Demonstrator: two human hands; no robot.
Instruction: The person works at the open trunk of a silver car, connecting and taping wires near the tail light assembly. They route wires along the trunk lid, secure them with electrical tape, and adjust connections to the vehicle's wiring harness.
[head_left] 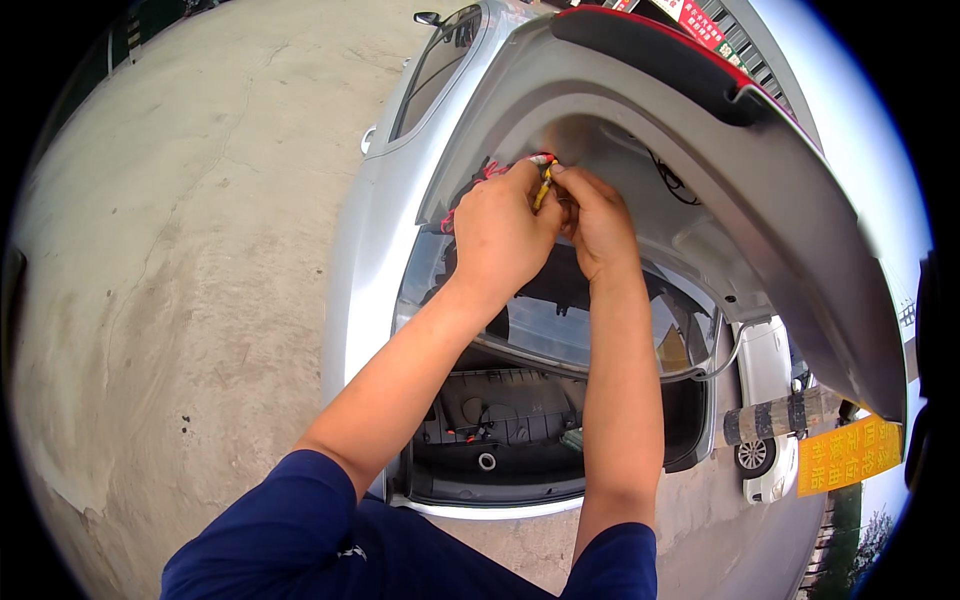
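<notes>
Both hands are raised at the inner face of the silver car's open trunk lid. My left hand has its fingers closed at a small bundle of red and dark wires, some of which dangle beside it. My right hand pinches a small, slender yellow piece, perhaps a wire or connector, next to my left fingertips. A white-and-red bit shows just above the fingers. What exactly my left fingers grip is partly hidden by the hand itself.
Below are the rear window and the trunk with loose cables and a small ring. A black cable loop hangs from the lid. Concrete ground lies left; a white car, a striped post and a yellow sign stand right.
</notes>
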